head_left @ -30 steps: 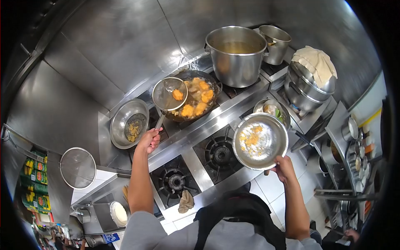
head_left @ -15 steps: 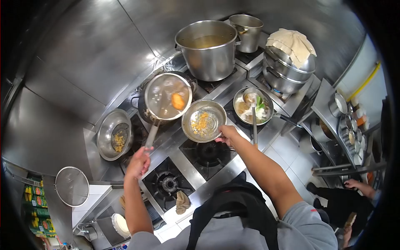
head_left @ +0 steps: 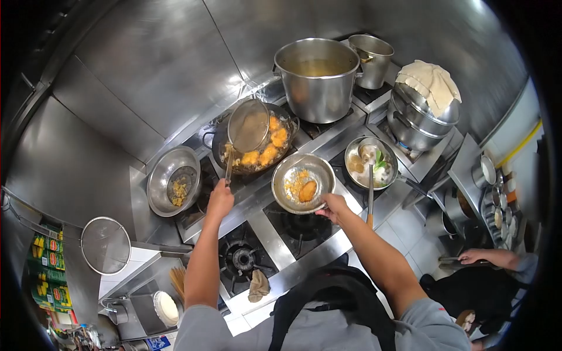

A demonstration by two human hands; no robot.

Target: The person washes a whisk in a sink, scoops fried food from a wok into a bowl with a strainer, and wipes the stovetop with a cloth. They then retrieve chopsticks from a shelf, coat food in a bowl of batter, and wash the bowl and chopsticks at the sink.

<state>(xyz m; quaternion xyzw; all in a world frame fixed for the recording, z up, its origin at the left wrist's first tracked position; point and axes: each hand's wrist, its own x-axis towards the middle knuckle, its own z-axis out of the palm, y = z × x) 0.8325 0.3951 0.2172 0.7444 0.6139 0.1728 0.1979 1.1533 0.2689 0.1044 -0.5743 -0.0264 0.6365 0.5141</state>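
Over the wok (head_left: 218, 145) my left hand (head_left: 220, 200) is closed around the handle of a mesh strainer (head_left: 249, 124). Several golden fried pieces (head_left: 268, 155) float in the wok's bubbling oil, partly behind the strainer. My right hand (head_left: 333, 208) grips the near right rim of a metal bowl (head_left: 283, 196), thumb over the edge. Inside the bowl, one fried piece (head_left: 307, 191) lies beside yellow crumbs (head_left: 295, 182). To the right of the bowl sits a pan (head_left: 355, 178) with pale liquid, green leaves and a ladle (head_left: 370, 196).
A tall stockpot (head_left: 318, 96) and a cloth-topped steamer (head_left: 418, 131) stand at the back. On the left is a metal basin (head_left: 157, 190) with crumbs. A second strainer (head_left: 106, 245) hangs above the sink side. Another person (head_left: 483, 286) is at the lower right.
The fried piece that was in the strainer is now in the bowl. The strainer has swung back over the wok, exposing more pieces in the oil. The whole view has shifted slightly.
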